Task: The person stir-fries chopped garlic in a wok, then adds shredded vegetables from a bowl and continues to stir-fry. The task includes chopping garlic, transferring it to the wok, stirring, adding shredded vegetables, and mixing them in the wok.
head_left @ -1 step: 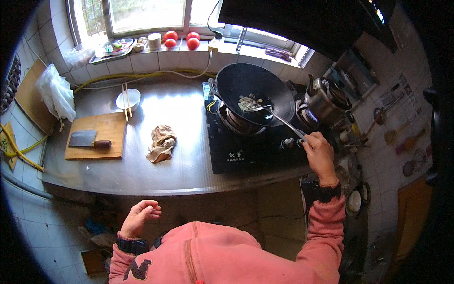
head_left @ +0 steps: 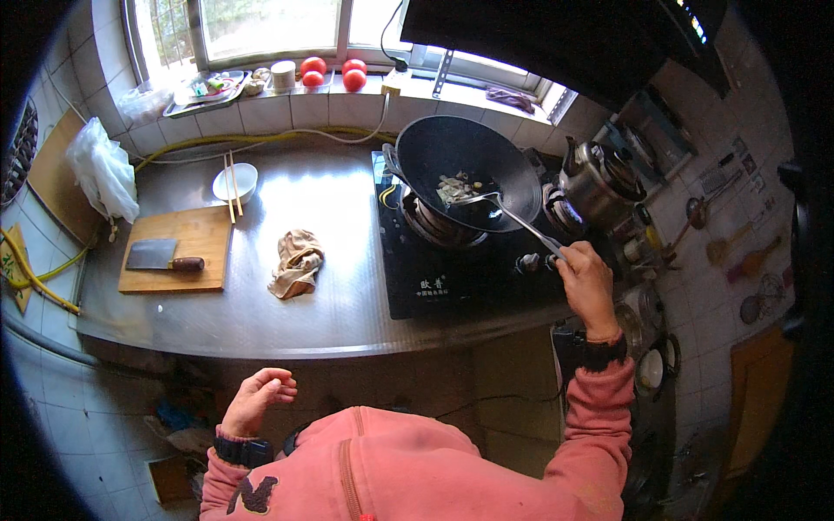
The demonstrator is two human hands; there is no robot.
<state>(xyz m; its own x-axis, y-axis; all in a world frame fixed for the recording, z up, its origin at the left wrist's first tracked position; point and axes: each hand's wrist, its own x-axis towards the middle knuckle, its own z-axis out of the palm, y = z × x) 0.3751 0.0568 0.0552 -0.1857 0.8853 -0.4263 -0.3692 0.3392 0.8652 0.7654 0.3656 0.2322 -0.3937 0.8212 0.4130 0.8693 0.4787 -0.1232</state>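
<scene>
My right hand grips the handle of a metal spatula, whose blade rests among pale chopped pieces inside a black wok on the glass-topped gas hob. My left hand hangs in front of the counter's edge, fingers curled closed with nothing visible in them. On the steel counter, a crumpled tan cloth lies left of the hob. A wooden board carries a cleaver; behind it chopsticks lie across a white bowl.
A steel kettle stands right of the wok, below a dark range hood. Tomatoes and a tray line the windowsill. A white plastic bag and hoses are at the left. Utensils hang on the right wall.
</scene>
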